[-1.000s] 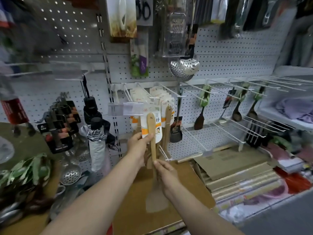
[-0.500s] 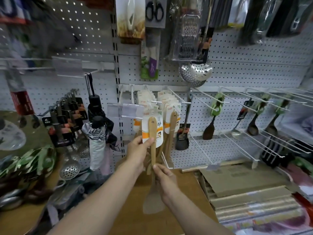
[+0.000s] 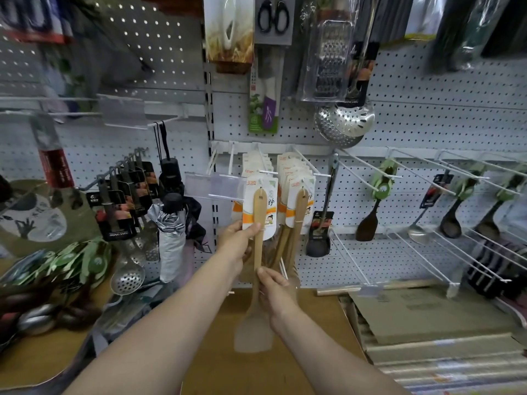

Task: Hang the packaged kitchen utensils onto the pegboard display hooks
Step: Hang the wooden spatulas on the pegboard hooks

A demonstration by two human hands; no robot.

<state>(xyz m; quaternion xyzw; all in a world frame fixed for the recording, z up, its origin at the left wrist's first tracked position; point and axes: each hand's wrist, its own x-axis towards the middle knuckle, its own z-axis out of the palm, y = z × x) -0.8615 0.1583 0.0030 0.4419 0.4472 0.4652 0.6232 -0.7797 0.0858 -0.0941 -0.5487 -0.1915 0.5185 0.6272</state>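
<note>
Both your hands keep pinching the wooden spatula (left hand up by the card, right hand lower on the handle); it's risen nearer the hook.

You hold a smooth wooden spatula on a glossy paper card; behind it, matt perforated metal pegboard, white wire hooks, shiny steel skimmers, brown cardboard

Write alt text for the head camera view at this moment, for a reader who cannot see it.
Two bare hands hold a carded wooden spatula up to a white pegboard hook: the left hand pinches its card, the right hand grips the handle lower down. More carded wooden spatulas hang alongside, with slotted metal ladles above.
</note>
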